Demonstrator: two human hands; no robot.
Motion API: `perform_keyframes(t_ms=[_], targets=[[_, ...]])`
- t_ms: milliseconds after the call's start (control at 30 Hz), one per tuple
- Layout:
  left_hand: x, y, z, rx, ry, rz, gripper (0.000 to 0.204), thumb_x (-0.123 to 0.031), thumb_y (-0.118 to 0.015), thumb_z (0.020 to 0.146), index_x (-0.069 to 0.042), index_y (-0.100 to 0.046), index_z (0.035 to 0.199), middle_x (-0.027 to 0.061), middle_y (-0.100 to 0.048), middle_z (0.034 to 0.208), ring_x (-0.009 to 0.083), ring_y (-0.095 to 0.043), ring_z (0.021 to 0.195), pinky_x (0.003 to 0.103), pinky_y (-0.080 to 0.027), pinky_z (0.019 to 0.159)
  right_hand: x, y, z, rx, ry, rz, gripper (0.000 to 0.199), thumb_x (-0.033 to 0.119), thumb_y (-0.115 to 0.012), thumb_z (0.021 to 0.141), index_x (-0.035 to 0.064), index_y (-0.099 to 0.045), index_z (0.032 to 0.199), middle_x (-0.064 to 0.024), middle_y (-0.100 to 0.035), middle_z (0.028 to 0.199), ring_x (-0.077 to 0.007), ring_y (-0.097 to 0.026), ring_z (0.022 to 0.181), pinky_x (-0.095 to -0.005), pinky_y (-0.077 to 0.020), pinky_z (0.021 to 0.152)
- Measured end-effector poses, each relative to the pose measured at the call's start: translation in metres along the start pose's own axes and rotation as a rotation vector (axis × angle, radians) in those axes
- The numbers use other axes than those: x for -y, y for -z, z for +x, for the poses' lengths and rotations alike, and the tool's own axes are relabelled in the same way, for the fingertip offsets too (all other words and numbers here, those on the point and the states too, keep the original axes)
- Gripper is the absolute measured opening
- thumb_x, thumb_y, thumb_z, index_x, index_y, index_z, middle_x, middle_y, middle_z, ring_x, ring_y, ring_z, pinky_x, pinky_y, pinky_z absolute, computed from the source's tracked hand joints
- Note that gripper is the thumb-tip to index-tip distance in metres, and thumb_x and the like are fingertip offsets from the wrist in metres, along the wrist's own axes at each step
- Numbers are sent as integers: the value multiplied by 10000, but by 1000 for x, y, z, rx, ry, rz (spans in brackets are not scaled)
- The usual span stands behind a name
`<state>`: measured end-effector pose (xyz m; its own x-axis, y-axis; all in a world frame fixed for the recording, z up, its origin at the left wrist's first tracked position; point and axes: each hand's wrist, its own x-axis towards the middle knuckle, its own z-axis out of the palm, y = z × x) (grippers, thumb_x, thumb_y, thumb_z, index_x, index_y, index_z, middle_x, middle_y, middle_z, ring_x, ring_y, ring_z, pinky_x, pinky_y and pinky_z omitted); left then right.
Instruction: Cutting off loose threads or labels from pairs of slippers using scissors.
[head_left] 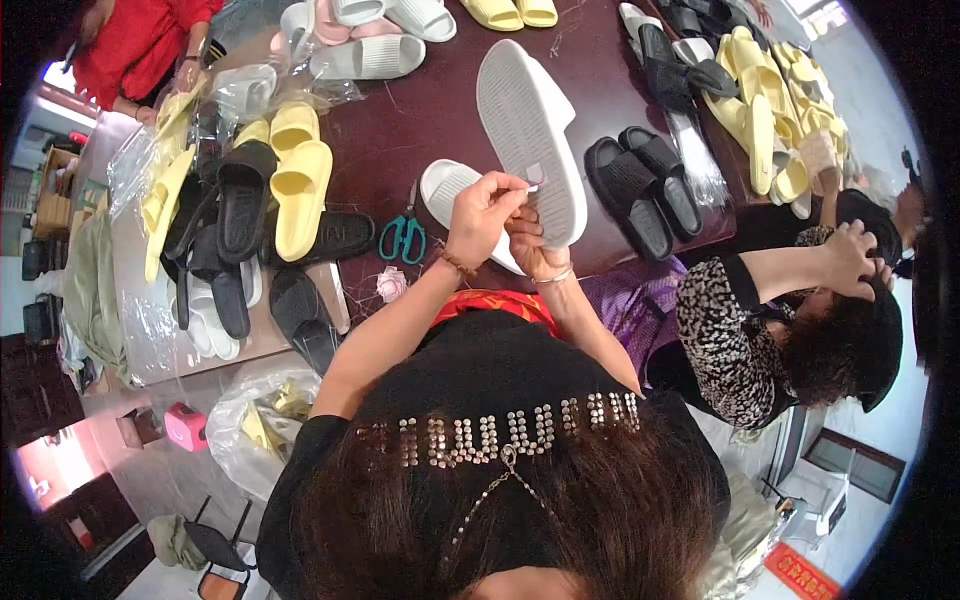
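Note:
A white slide slipper is tilted up over the table with its ribbed sole facing me. My right hand is closed around its heel end, partly hidden behind my left hand. With thumb and forefinger together, my left hand pinches a small white sticker against the sole. Just above those fingertips, a pale square patch shows on the sole. A second white slipper lies under my hands, partly covered by them.
Scissors with teal handles and a crumpled pink-white scrap lie left of my arms. Black slippers sit to the right on the dark red table. Yellow slippers crowd the left. A person sits close on my right.

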<state>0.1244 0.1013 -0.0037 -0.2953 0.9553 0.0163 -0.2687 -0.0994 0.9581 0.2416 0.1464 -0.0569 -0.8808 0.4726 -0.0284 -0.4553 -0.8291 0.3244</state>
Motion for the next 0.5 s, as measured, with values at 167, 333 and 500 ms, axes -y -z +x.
perform_keyframes(t_ms=[167, 333, 500], targets=[[-10, 0, 5, -53, -30, 33, 103, -52, -520, 786, 19, -557, 851, 33, -577, 734, 76, -520, 620, 204, -437, 570, -1, -12, -2, 129, 4, 97, 416, 145, -457, 847, -68, -328, 1180, -41, -367, 716, -95, -373, 550, -175, -364, 421], [7, 33, -2, -192, -13, 134, 109, -14, -463, 769, -9, -572, 777, 19, -560, 711, 65, -491, 607, 193, -400, 561, 3, -23, -1, 126, -16, -4, 441, 167, -458, 849, -60, -318, 1200, -37, -355, 687, -97, -362, 546, -181, -345, 404], [56, 103, -46, -138, 279, 438, 126, -38, -452, 725, -16, -576, 730, 50, -571, 666, 97, -521, 606, 233, -422, 554, 25, -18, 0, -36, 94, -429, 390, 150, -448, 865, -17, -357, 1205, -57, -474, 795, -135, -474, 663, -239, -431, 564]])
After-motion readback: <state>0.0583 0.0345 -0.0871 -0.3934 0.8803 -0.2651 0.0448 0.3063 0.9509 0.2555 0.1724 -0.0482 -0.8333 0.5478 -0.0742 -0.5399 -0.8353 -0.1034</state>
